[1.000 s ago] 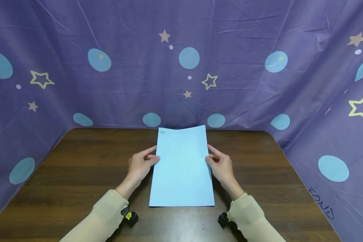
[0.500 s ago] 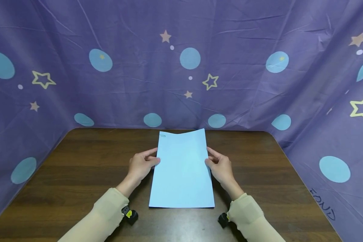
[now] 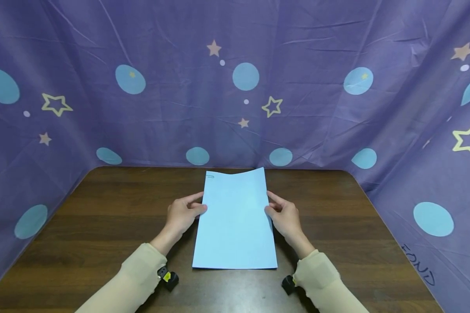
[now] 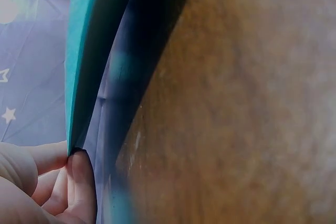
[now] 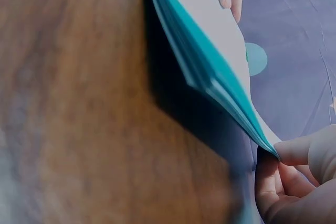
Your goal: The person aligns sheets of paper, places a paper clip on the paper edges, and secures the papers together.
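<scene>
A stack of light blue paper (image 3: 235,221) stands between both hands, its far edge raised and slightly bowed. At its upper left corner sits a small paper clip (image 3: 209,176). My left hand (image 3: 182,213) pinches the left edge, thumb on the front and fingers behind. On the opposite edge, my right hand (image 3: 285,215) pinches the sheets the same way. Several layers show along the edge of the paper stack (image 5: 210,72) in the right wrist view. The left wrist view shows the paper's edge (image 4: 79,61) between thumb and fingers, its underside in shadow.
A brown wooden table (image 3: 121,217) lies beneath the paper. Purple cloth (image 3: 160,87) with stars and blue dots hangs behind and at both sides. Dark wrist cameras (image 3: 171,280) are strapped at the sleeve cuffs.
The paper's far edge has come down a little and towards me, mostly in the first half second. Both hands keep their grip and have shifted only slightly.
</scene>
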### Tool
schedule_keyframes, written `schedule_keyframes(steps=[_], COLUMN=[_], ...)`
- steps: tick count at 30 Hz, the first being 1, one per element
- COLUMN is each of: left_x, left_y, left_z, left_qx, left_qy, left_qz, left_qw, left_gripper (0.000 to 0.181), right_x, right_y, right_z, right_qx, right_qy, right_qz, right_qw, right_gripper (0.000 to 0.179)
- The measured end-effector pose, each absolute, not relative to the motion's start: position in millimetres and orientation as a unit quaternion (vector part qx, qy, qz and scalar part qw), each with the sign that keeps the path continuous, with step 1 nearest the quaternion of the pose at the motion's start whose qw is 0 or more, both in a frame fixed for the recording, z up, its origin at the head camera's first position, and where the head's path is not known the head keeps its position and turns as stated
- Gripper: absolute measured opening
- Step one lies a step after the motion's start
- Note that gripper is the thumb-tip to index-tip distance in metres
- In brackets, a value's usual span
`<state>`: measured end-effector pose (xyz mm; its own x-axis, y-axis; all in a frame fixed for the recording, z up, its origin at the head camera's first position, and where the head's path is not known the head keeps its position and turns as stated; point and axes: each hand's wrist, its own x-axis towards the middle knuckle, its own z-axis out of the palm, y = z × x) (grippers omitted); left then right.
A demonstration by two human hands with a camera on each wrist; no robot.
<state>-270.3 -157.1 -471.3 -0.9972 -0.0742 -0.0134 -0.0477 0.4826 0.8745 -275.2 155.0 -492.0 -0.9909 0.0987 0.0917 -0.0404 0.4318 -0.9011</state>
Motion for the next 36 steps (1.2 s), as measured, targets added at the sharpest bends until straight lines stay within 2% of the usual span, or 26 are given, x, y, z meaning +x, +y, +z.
schedule_keyframes(steps=[36], left_x=[-276.7], left_y=[-163.4], left_z=[-474.0], left_qx=[0.018], left_qy=[-0.884], left_qz=[-0.465], left_qw=[-0.041], left_gripper=[0.052], right_x=[-280.2], right_y=[153.6], right_z=[-489.0], right_qx=[-0.003], right_qy=[-0.878], right_qz=[0.477], right_qw=[0.042], right_gripper=[0.047])
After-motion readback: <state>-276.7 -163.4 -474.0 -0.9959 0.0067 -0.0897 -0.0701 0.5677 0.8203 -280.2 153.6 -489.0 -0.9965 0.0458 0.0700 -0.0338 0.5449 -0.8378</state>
